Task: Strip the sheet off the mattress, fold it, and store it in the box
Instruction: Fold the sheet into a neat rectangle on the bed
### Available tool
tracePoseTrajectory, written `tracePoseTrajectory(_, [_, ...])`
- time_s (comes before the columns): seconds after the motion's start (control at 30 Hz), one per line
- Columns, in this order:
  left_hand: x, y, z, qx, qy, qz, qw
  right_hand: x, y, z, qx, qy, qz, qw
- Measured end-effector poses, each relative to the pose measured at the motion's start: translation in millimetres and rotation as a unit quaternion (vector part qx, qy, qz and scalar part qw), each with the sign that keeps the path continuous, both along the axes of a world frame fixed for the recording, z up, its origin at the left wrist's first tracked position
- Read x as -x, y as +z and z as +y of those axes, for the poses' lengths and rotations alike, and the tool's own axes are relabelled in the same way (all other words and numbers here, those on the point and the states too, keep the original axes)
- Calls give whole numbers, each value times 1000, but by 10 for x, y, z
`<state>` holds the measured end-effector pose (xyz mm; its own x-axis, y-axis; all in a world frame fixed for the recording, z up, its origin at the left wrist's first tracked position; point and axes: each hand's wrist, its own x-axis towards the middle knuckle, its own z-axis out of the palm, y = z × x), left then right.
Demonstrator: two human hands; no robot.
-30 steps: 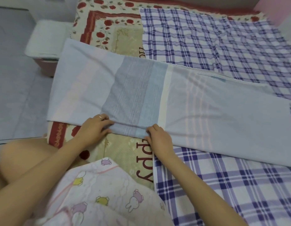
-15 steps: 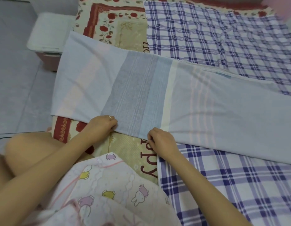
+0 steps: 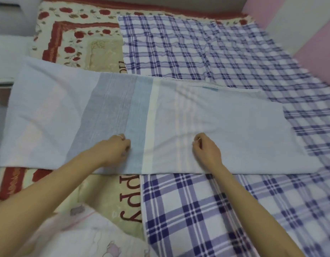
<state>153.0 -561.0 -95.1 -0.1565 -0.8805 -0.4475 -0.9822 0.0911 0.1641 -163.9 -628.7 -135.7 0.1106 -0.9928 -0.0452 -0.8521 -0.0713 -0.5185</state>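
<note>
A long, pale blue cloth sheet (image 3: 234, 127) with a grey band and thin pink stripes lay flat across the bed, folded into a long strip. Both hands were on top of it, near its middle.

The left hand (image 3: 114, 150) sat on the grey band with its fingers curled down into the cloth. I could not tell if it held a bit of the sheet or only pressed on it. A thin ring (image 3: 121, 136) was on one finger.

The right hand (image 3: 206, 152) sat on the plain blue part, just beside the pink stripes and well apart from the left hand. Its fingertips (image 3: 197, 140) were pinched on a small bit of the sheet, and soft creases ran away from them.

Beyond both hands, past the far edge of the sheet, lay a purple and white checked cloth (image 3: 197, 52). More of it showed under the right arm. Beyond the left hand was a cream mattress cover with red roses (image 3: 75, 45). Under the left arm, close to the person, was a white cloth with little cartoon bunnies (image 3: 86, 238). Far past the right hand stood a pink wall (image 3: 318, 49).
</note>
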Motion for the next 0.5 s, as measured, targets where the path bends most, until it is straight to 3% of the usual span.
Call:
tracePoseTrajectory(0.1, [511, -73, -406, 20, -54, 67, 996, 609, 2, -466, -12, -25, 65, 998])
tracePoseTrajectory(0.2, [1048, -205, -741, -38, -58, 54, 996, 1083, -45, -900, -55, -48, 157, 985])
tracePoseTrajectory(0.33, [1615, -289, -1177, -105, -49, 7, 993, 1586, -115, -1436, -164, -96, 174, 966])
tracePoseTrajectory(0.4, [1801, -306, -1474, -132, -38, -11, 990, 1829, -128, -1697, -129, -101, 191, 968])
tracePoseTrajectory(0.5, [1891, -286, -1778, -158, -50, -39, 985, 2058, -59, -2087, -46, -129, 149, 979])
